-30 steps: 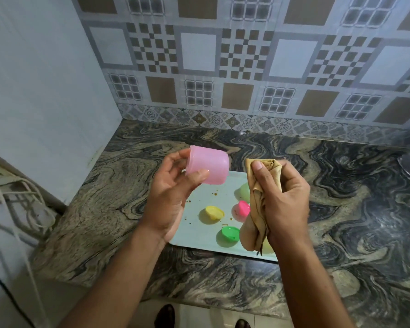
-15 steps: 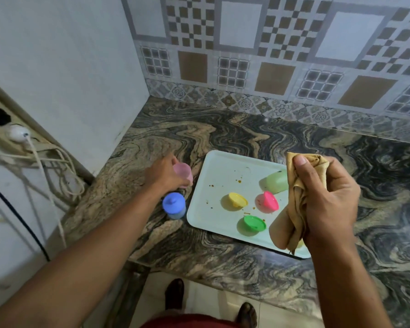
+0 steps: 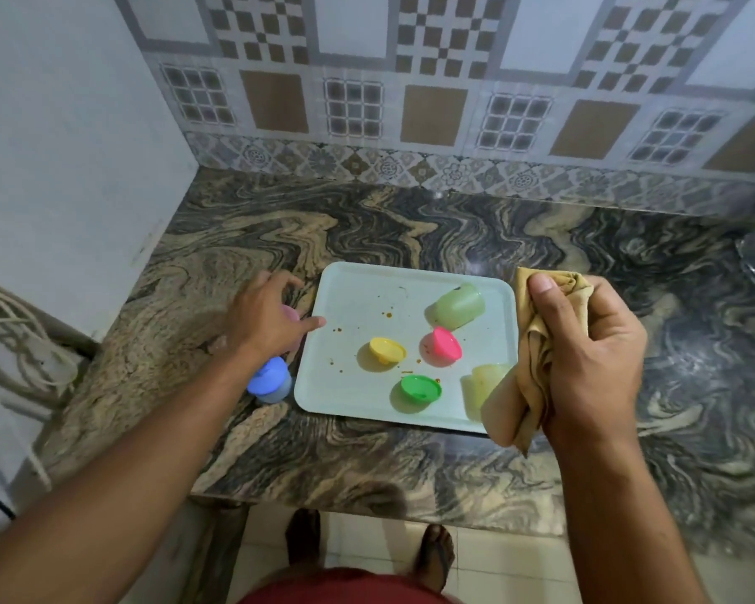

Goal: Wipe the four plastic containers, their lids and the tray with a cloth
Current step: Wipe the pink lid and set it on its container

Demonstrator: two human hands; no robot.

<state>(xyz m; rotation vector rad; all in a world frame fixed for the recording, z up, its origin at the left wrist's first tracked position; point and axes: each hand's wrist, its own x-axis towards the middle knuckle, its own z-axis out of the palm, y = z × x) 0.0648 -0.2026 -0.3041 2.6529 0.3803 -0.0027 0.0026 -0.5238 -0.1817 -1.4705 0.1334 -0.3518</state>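
On the marbled counter point(image 3: 410, 237) just left of the tray point(image 3: 367, 289) stands a blue-lidded container point(image 3: 271, 381), with a pink container point(image 3: 290, 315) mostly hidden under the left hand point(image 3: 267, 318), whose fingers are loosely spread and grip nothing. Across the spotted tray lie yellow point(image 3: 387, 350), green point(image 3: 420, 388) and pink lids point(image 3: 447, 343), a green container point(image 3: 458, 305) on its side, contents unclear, and a yellowish container point(image 3: 484, 379) partly hidden behind the cloth point(image 3: 528, 368). At the tray's right edge the right hand point(image 3: 585, 346) clutches the bunched cloth.

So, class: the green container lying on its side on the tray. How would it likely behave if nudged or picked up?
The green container lies on its side on the tray, so a nudge would probably roll it. It looks like thin translucent plastic, so likely light and fairly stiff. With its lid off, its open rim should be easy to pinch.
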